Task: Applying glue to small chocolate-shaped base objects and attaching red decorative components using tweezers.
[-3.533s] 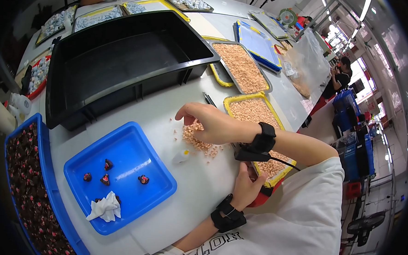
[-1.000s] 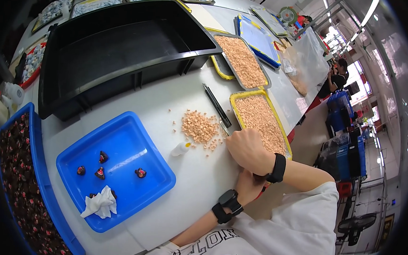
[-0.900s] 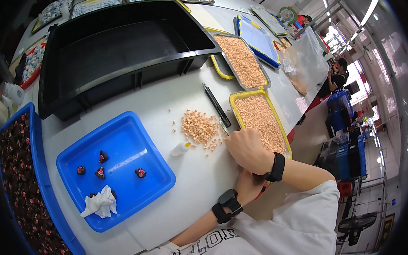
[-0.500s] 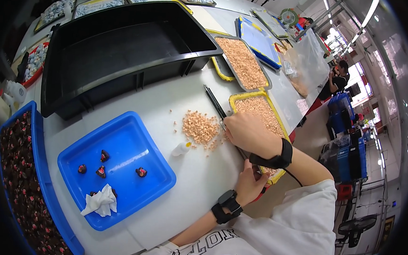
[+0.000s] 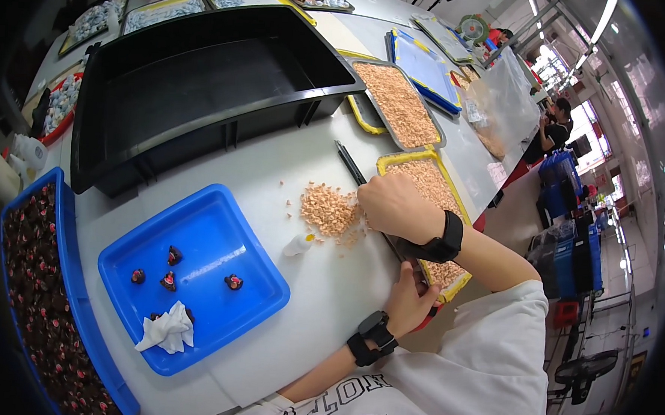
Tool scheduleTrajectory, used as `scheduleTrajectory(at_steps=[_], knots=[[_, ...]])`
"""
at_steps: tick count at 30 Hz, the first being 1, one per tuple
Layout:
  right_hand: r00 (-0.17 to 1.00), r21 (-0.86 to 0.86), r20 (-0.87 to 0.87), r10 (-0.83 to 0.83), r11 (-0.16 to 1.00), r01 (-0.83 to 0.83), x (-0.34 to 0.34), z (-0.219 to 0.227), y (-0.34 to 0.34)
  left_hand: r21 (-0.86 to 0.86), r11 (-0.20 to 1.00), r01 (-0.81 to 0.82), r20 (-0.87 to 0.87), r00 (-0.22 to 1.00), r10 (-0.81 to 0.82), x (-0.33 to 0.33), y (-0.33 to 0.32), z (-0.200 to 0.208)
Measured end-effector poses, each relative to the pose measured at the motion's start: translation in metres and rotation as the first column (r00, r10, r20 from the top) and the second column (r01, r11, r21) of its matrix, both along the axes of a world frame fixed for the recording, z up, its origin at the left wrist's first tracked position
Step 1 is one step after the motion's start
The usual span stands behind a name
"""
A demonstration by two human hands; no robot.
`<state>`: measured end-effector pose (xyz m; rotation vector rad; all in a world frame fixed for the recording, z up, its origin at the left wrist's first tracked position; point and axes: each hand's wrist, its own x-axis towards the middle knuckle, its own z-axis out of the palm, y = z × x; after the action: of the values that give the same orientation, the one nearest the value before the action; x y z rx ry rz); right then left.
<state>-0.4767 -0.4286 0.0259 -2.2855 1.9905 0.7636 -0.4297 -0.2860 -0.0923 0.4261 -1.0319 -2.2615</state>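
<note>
My right hand [image 5: 400,209] is closed, knuckles up, between a pile of tan crumbs [image 5: 327,209] and a yellow-rimmed tray [image 5: 462,280] of similar crumbs. Its fingertips are hidden, so anything in them cannot be made out. A slim black tool [image 5: 348,162], pen-like, runs up to this hand. Nearer me, my left hand [image 5: 409,302] has its fingers curled at the tray's near corner; what they grip is hidden. Beside the pile lies a small white bottle [image 5: 299,244] with a yellow tip. Both wrists wear black bands.
A blue tray [image 5: 217,258] at left holds several dark pieces with pink marks and a crumpled white tissue [image 5: 168,330]. Further left, a blue bin [image 5: 80,288] is full of such pieces. A large black bin [image 5: 202,118] stands behind. Another crumb tray [image 5: 434,143] lies far right.
My right hand has shifted slightly left toward the crumb pile, its knuckles turned up more. The left hand stays at the tray corner. The whole view has moved slightly.
</note>
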Motion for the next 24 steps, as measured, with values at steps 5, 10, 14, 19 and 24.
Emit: scheduleTrajectory(at_steps=[5, 10, 14, 19, 24], knots=[[0.991, -0.009, 0.122, -0.053, 0.998, 0.055, -0.014, -0.013, 0.0, 0.014, 1.0, -0.011, -0.032, 0.999, 0.012, 0.0, 0.0, 0.001], [0.969, -0.001, 0.191, -0.155, 0.987, 0.158, -0.02, -0.003, -0.007, 0.02, 0.999, 0.049, -0.03, 0.998, -0.049, -0.003, 0.001, -0.004], [0.989, 0.07, 0.088, -0.119, 0.991, 0.113, -0.013, -0.003, -0.005, 0.024, 0.999, 0.047, -0.021, 0.999, -0.046, -0.002, 0.001, -0.005], [0.934, 0.102, 0.262, -0.243, 0.969, 0.223, -0.019, -0.008, -0.008, 0.003, 1.0, 0.009, -0.042, 0.999, -0.009, -0.004, 0.003, -0.004], [0.465, 0.184, 0.802, -0.375, 0.895, 0.406, -0.027, -0.006, -0.019, 0.015, 0.999, 0.04, -0.011, 0.999, -0.039, -0.004, 0.001, -0.007]])
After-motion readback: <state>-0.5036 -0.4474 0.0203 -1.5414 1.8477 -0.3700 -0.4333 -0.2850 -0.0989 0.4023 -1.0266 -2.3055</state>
